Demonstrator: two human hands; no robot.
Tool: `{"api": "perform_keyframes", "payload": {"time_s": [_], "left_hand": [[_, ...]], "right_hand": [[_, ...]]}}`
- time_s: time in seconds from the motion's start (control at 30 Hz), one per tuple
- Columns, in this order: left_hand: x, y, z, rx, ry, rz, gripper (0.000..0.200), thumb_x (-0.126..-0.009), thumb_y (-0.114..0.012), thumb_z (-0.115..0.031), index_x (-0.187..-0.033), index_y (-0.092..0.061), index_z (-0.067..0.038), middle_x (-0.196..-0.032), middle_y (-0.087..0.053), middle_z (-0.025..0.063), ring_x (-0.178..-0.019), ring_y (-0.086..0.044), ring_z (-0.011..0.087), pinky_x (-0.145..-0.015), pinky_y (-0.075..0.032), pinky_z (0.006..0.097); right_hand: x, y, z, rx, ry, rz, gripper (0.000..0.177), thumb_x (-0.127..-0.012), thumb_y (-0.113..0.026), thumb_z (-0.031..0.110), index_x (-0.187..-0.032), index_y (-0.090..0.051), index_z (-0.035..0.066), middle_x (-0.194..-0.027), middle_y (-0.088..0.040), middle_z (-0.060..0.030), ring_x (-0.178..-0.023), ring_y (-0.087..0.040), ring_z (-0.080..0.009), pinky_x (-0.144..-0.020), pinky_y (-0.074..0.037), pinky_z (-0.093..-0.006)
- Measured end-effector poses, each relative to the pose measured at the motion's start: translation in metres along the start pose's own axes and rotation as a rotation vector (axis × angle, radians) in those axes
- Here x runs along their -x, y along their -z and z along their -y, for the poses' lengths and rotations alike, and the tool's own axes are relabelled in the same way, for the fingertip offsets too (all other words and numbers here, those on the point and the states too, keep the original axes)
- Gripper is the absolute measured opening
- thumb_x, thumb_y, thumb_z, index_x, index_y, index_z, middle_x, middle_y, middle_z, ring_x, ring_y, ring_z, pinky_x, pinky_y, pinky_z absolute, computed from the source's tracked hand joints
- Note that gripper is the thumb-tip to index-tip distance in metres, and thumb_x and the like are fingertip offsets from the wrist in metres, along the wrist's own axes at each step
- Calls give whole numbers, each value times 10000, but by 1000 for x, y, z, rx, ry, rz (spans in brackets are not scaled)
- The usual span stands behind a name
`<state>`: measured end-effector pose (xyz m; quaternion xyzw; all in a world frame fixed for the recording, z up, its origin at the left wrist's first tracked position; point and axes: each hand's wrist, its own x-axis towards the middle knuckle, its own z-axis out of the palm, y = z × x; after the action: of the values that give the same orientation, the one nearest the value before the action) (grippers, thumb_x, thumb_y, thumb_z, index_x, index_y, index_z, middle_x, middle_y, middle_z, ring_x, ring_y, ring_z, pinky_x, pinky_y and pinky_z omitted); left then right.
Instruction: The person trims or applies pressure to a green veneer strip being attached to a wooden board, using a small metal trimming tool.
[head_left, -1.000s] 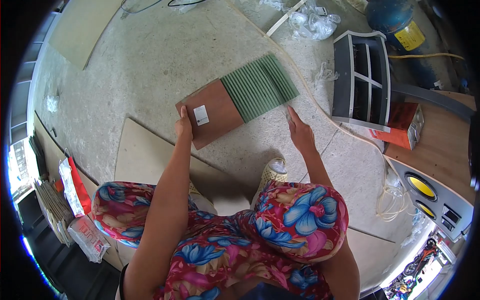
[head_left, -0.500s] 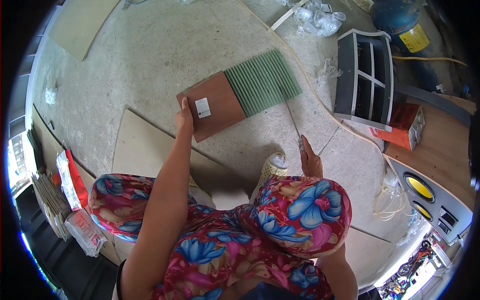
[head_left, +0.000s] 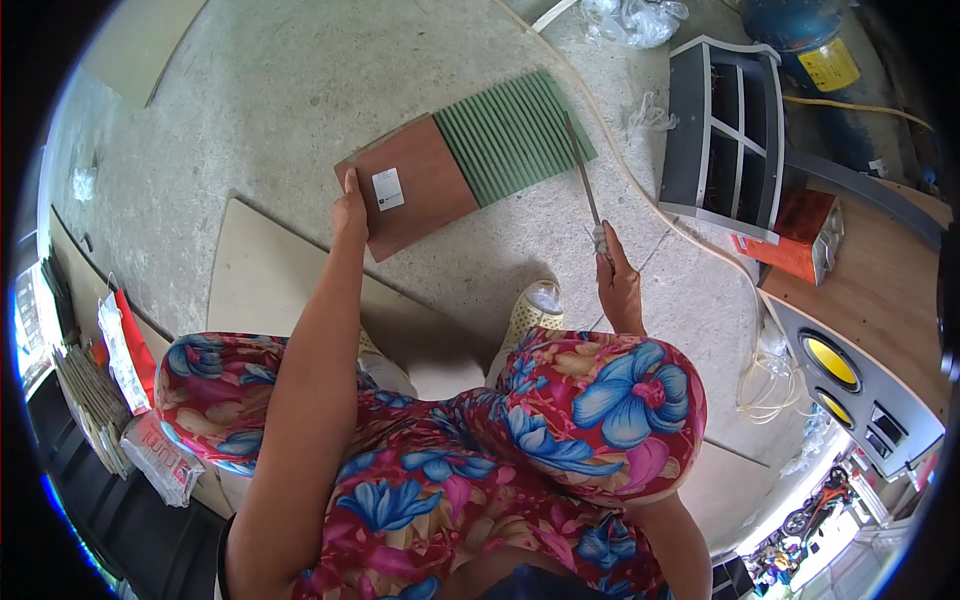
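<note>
A flat brown panel (head_left: pixel 425 185) with a white label lies on the concrete floor in front of me. A green ridged slab (head_left: pixel 515 138) extends from its right side. My left hand (head_left: pixel 350 208) grips the panel's near left corner, its thumb on top. My right hand (head_left: pixel 620 285) is closed round the wrapped grey handle of a long, thin, dark-bladed tool (head_left: pixel 586 178). The tool points away from me, its tip overlapping the slab's right part in this view.
Beige boards (head_left: pixel 270 270) lie on the floor at left. A pale hose (head_left: pixel 635 185) runs along the right, beside a grey slatted cabinet (head_left: pixel 722 140), an orange box (head_left: pixel 795 240) and a speaker (head_left: pixel 850 380) with yellow cones. Clear plastic bags (head_left: pixel 635 22) lie at the top.
The tool in my right hand has turned more upright, its tip shifting up the slab. The whole view has shifted slightly, moving the panel up and left in frame. My left hand keeps its hold.
</note>
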<state>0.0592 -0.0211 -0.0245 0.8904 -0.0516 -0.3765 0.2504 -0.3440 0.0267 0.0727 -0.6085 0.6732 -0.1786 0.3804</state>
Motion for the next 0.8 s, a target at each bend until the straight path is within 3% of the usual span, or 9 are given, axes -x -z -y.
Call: {"api": "perform_keyframes", "payload": {"time_s": [0.03, 0.23, 0.33, 0.43, 0.57, 0.8], "left_hand": [[-1, -1, 1, 11, -6, -1, 900, -747, -478, -693, -1105, -530, 131, -1148, -531, 264, -1083, -505, 353, -900, -389, 389], [-16, -5, 9, 24, -15, 2, 893, -748, -492, -682, -1093, -532, 140, -1145, -531, 265, -1077, -507, 349, -900, -387, 386], [-6, -3, 3, 37, -18, 2, 887, -746, -499, -679, -1086, -538, 139, -1131, -539, 261, -1056, -515, 343, -891, -390, 385], [7, 1, -6, 26, -32, 12, 886, -745, -500, -681, -1084, -541, 136, -1126, -542, 257, -1042, -520, 337, -883, -393, 383], [-2, -2, 2, 32, -29, -10, 887, -745, -499, -682, -1091, -538, 133, -1138, -536, 255, -1050, -515, 335, -883, -393, 381], [-14, -5, 7, 63, -8, -12, 891, -741, -511, -677, -1109, -523, 134, -1153, -528, 251, -1065, -510, 340, -883, -397, 390]], "right_hand": [[1, 1, 0, -9, -26, 14, 459, -871, -479, 74, -1315, -399, 157, -875, -609, -236, -766, -613, -391, -610, -476, -374], [4, -4, -15, 39, -64, 19, 452, -842, -456, 60, -1283, -381, 128, -869, -606, -223, -811, -601, -401, -660, -461, -444], [1, -3, -15, 21, -10, 9, 439, -846, -472, 71, -1278, -402, 116, -872, -608, -217, -817, -601, -391, -676, -462, -432], [-1, -5, -19, 101, 64, -42, 419, -848, -490, 84, -1263, -439, 102, -897, -614, -208, -811, -609, -371, -678, -468, -413], [-6, -6, -28, 171, 134, -62, 425, -881, -477, 102, -1302, -424, 117, -754, -628, -137, -683, -636, -221, -619, -489, -333], [-9, -11, -27, 224, 104, -49, 426, -879, -487, 112, -1301, -437, 151, -723, -620, -123, -654, -624, -208, -604, -480, -327]]}}
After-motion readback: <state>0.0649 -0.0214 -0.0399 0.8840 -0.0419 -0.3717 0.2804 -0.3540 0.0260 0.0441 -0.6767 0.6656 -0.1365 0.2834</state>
